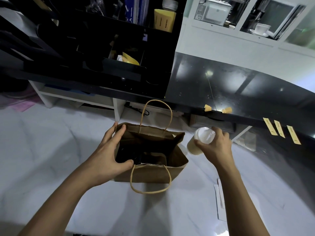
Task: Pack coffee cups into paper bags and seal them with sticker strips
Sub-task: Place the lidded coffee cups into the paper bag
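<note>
Fingers of the right hand (215, 145) wrap around a coffee cup (199, 140), gripping it near its white lid, with the cup tilted and held in the air just right of the paper bag (150, 159), not touching it. The left hand (109, 155) grasps the bag's left edge, thumb hooked over the near rim and fingers spread along the far corner, holding the mouth wide. The brown bag stands upright on the white table (51, 150), both twisted paper handles showing, one raised at the far side and one flopped toward the person. Its inside is dark; something lies at the bottom, but what it is cannot be told. To the right, three yellow sticker strips (280, 131) hang side by side from the front edge of a glossy black counter (238, 86), and two small yellow scraps (217, 109) sit on that edge further left. Behind the bag a black organiser (119, 57) holds yellow sleeves and other supplies, and white papers (219, 201) lie on the table near the right forearm.
</note>
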The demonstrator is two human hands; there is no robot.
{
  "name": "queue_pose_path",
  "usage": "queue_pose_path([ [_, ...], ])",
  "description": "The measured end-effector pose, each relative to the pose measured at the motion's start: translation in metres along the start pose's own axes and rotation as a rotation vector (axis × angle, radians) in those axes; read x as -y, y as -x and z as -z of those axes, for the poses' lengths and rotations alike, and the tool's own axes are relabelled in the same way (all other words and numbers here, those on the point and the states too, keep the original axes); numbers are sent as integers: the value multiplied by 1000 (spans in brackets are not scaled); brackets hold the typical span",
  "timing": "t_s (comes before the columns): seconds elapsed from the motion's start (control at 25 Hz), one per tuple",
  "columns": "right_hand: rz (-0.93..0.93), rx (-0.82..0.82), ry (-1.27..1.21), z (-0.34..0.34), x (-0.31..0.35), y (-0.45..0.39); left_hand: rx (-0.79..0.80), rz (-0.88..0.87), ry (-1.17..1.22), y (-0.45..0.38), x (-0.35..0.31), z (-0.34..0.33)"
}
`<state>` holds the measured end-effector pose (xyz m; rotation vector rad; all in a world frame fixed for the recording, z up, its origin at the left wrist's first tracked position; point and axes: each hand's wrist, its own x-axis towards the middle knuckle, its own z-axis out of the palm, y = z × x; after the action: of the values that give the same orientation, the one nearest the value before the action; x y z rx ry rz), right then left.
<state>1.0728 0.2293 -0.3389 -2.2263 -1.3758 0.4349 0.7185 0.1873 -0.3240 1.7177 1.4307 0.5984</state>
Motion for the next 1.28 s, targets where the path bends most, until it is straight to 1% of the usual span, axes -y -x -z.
queue_pose_path([
  [0.32, 188, -117, -173, 63, 49, 32, 5, -1, 13, 1, -1, 0],
  [0.56, 315, -165, -303, 106, 81, 68, 8, 12, 5, 1, -2, 1],
  [0.64, 354, -158, -349, 115, 91, 82, 5, 9, 9, 1, -1, 0],
  [0.76, 412, -102, -408, 119, 104, 97, 2, 4, 16, 2, 0, 1],
  [0.88, 460, 26, -408, 104, 114, 107, -6, 5, 7, 2, 0, 1],
  [1.16, 479, 215, -195, 46, 124, 117, -12, -1, 8, 1, 0, -1],
  [1.28, 492, 271, -151, 24, 127, 117, -9, -5, 8, 1, 2, -1],
])
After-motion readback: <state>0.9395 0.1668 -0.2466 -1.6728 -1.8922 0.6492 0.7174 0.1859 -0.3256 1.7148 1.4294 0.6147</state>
